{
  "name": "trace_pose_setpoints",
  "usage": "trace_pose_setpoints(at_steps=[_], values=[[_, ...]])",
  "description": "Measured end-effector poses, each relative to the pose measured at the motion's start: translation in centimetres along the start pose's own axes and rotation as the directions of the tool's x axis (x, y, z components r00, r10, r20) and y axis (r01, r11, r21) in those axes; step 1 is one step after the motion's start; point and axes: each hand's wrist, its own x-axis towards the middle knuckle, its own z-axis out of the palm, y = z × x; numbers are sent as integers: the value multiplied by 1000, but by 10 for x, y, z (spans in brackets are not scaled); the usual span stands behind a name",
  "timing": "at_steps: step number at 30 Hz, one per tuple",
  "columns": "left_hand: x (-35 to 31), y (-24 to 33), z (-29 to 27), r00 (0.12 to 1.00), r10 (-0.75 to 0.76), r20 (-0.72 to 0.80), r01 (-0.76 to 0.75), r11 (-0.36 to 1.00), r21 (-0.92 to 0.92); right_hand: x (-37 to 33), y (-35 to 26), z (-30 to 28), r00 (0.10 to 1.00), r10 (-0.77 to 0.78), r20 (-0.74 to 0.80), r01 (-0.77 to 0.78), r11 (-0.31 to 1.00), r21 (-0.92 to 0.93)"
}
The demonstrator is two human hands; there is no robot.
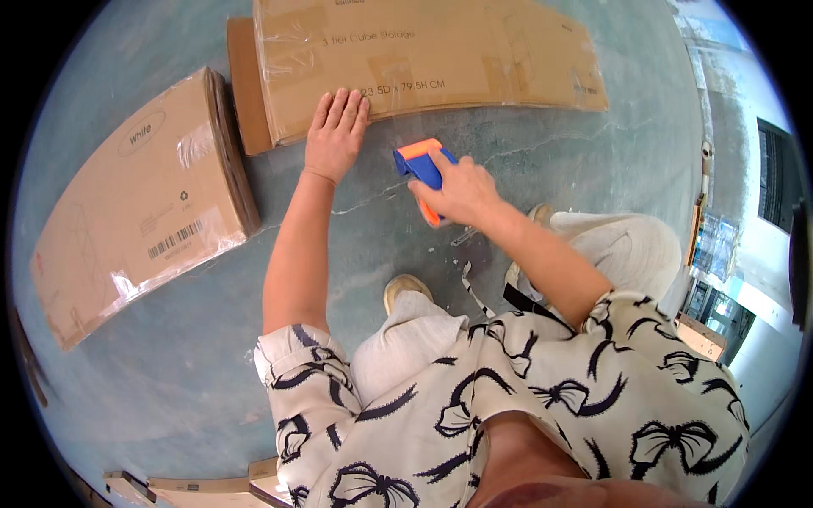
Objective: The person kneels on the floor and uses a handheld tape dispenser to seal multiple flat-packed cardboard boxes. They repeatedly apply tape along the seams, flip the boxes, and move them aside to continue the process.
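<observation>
A long flat brown cardboard box (474,59) lies on the floor ahead of me, clear tape along its left end. My left hand (339,127) rests flat on its near edge, fingers stretched out and holding nothing. Just to the right, my right hand (461,188) grips a blue and orange tape gun (428,166) by its handle, held a little short of the box's near edge. Whether tape hangs from the tape gun is too small to tell.
A second stack of flat cardboard (135,203), wrapped in clear film, lies at the left. Grey-green cracked floor (364,229) stretches between the boxes and my shoes (406,289). More cardboard boxes (207,491) lie at the lower edge. Shelving and a doorway stand far right.
</observation>
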Motion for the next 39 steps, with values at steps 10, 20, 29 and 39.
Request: trace_pose_setpoints(at_steps=[10,20,29,39], values=[[69,33,-36,903,-143,404,242,948,-207,97,-1,-20,969,127,211,-179,952,249],[74,53,31,964,-77,256,53,994,99,16,119,-76,975,-126,181,-144,260,955],[39,109,-60,425,-520,741,730,-287,-620,22,106,-99,855,-518,16,122,231,965],[37,114,-113,307,-453,837,410,-730,-546,-8,72,-103,481,-844,-237,861,506,-55]])
